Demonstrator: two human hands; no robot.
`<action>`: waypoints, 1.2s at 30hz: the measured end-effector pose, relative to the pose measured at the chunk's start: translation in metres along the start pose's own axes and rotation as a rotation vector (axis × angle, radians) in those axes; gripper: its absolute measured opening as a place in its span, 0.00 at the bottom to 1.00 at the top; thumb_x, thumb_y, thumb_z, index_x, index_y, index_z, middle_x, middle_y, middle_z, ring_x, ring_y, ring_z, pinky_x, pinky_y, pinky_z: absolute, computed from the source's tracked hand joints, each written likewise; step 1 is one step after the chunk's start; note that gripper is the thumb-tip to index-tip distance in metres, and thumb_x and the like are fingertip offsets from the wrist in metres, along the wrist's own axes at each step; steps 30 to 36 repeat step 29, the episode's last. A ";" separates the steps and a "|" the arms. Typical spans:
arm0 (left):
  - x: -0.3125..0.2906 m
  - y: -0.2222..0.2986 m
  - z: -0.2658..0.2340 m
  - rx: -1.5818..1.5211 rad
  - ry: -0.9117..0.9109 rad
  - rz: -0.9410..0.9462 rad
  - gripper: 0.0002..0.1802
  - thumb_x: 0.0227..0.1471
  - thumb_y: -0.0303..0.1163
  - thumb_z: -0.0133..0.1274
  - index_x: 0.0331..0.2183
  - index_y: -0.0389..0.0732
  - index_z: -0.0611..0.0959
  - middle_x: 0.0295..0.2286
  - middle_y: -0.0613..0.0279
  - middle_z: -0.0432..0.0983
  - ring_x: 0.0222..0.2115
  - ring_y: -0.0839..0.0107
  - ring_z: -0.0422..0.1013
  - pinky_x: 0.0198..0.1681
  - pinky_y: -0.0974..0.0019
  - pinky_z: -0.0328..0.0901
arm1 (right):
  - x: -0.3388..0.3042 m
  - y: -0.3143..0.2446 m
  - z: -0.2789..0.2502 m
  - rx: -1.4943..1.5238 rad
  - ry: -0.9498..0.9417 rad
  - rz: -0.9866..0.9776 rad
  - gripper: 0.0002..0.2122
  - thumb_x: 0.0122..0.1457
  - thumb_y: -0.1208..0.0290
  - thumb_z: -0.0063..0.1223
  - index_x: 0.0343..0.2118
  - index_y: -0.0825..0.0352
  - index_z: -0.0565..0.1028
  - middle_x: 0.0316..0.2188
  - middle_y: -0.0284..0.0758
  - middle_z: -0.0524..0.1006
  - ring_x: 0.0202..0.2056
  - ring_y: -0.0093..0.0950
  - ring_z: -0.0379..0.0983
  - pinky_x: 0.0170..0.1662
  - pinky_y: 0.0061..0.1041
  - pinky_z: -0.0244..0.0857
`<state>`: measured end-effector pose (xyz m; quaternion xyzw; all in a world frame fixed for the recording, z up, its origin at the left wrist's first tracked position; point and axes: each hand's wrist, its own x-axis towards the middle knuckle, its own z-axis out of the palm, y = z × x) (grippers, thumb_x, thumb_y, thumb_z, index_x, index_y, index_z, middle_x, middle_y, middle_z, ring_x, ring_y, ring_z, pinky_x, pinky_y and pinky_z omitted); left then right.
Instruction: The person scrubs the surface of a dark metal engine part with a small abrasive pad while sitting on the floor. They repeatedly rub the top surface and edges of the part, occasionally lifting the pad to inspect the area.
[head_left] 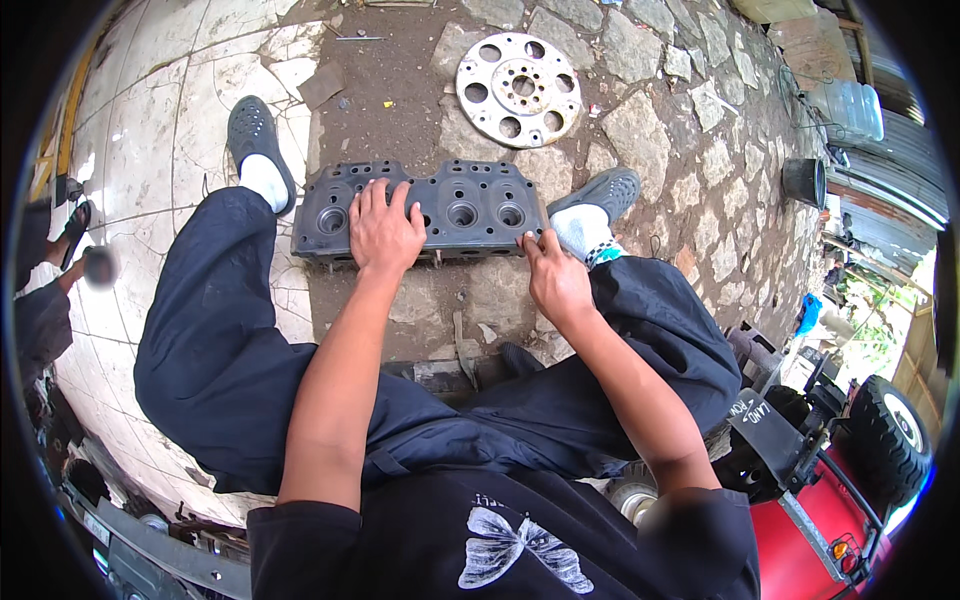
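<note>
A dark grey engine cylinder head lies crosswise between my feet, with round valve ports and bolt holes on its upper face. My left hand rests flat on that face, left of the middle, fingers stretched out and covering part of it. At the right end, my right hand is closed, with its fingertips against the near right corner. A thin brownish edge shows beside those fingers; whether they hold it or it belongs to the cylinder head is unclear.
Beyond the cylinder head lies a pale, round, perforated metal plate on the stone paving. My shoes flank the work. A black bucket stands at right, near a red vehicle with a spare tyre. Another person's foot shows far left.
</note>
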<state>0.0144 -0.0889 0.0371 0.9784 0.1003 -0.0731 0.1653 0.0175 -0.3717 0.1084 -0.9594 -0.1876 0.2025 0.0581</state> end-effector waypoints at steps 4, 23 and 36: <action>0.002 0.000 0.002 -0.002 0.006 0.009 0.24 0.62 0.45 0.57 0.57 0.47 0.83 0.59 0.51 0.73 0.65 0.53 0.65 0.72 0.47 0.55 | 0.013 -0.016 -0.004 -0.004 -0.102 0.032 0.20 0.69 0.71 0.46 0.62 0.66 0.74 0.47 0.44 0.73 0.31 0.48 0.83 0.36 0.45 0.80; 0.019 -0.004 0.001 -0.023 -0.013 -0.006 0.24 0.62 0.45 0.55 0.55 0.45 0.86 0.58 0.51 0.76 0.63 0.53 0.68 0.71 0.48 0.56 | 0.013 -0.043 -0.017 0.189 0.175 0.076 0.16 0.67 0.76 0.49 0.55 0.62 0.82 0.48 0.38 0.79 0.36 0.44 0.84 0.41 0.41 0.77; 0.018 -0.006 -0.001 0.006 -0.018 -0.032 0.25 0.60 0.44 0.58 0.56 0.48 0.85 0.59 0.55 0.75 0.63 0.56 0.68 0.70 0.51 0.58 | 0.038 -0.044 -0.009 0.143 0.065 0.021 0.15 0.72 0.68 0.49 0.57 0.61 0.82 0.50 0.38 0.80 0.38 0.48 0.84 0.42 0.46 0.77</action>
